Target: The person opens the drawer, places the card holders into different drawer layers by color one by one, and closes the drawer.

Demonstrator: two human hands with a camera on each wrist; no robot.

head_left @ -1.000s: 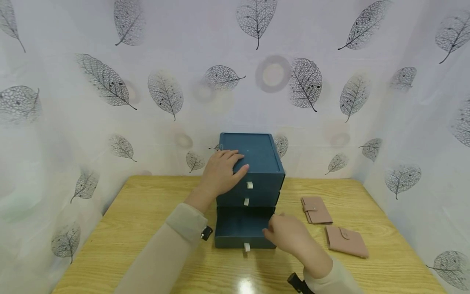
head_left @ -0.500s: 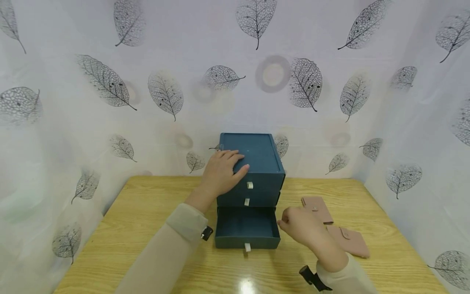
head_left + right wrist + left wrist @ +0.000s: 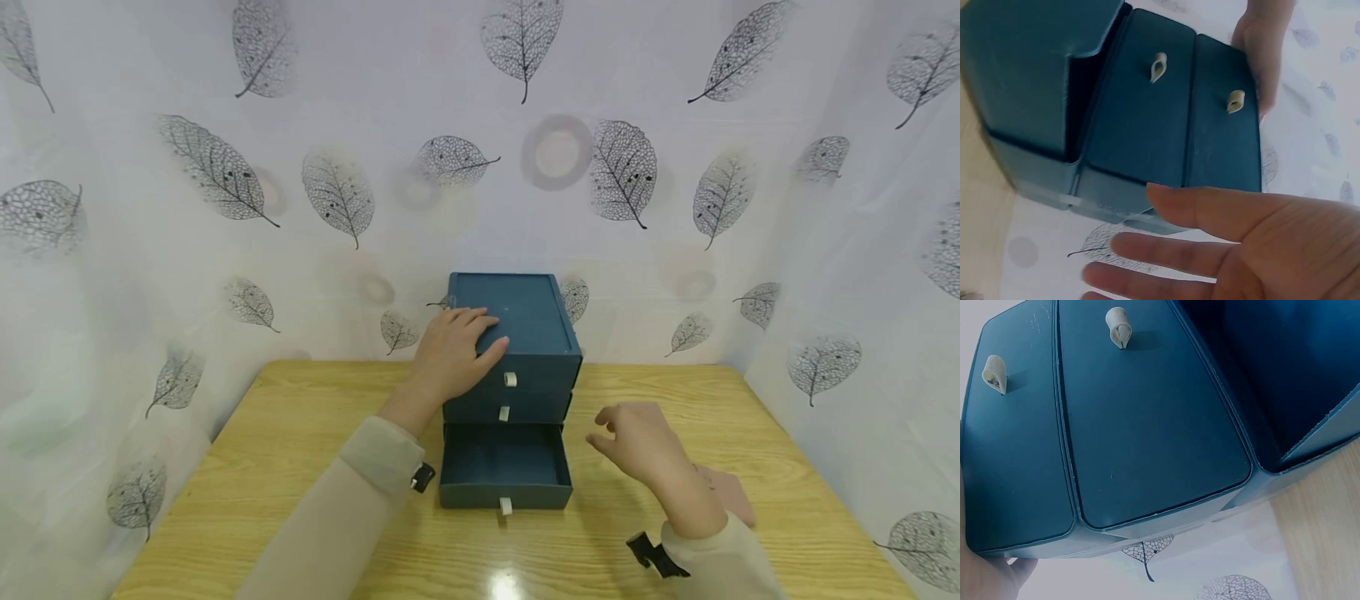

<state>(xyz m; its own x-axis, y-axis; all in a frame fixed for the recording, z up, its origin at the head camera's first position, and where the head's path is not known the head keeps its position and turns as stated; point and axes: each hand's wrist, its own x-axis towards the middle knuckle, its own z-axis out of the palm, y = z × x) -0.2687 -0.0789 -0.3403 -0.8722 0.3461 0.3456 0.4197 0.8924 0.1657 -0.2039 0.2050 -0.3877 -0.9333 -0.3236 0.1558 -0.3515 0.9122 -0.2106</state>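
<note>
A dark blue drawer box stands on the table, with its bottom drawer pulled out and nothing showing inside. The two drawers above are closed, each with a small white pull tab. My left hand rests flat on the top of the box at its left front, fingers extended. To the right of the drawer my right hand hangs in the air, holding nothing, its fingers loosely spread in the right wrist view. It partly covers a pink wallet, while a second pink wallet lies behind the right wrist.
The wooden table spreads out on both sides of the box. Behind it hangs a white curtain printed with grey leaves. Black wrist straps show at both cuffs.
My right hand has moved from the open drawer's right side out to the right, over the wallets, and its fingers have loosened. The left hand has stayed on the box.
</note>
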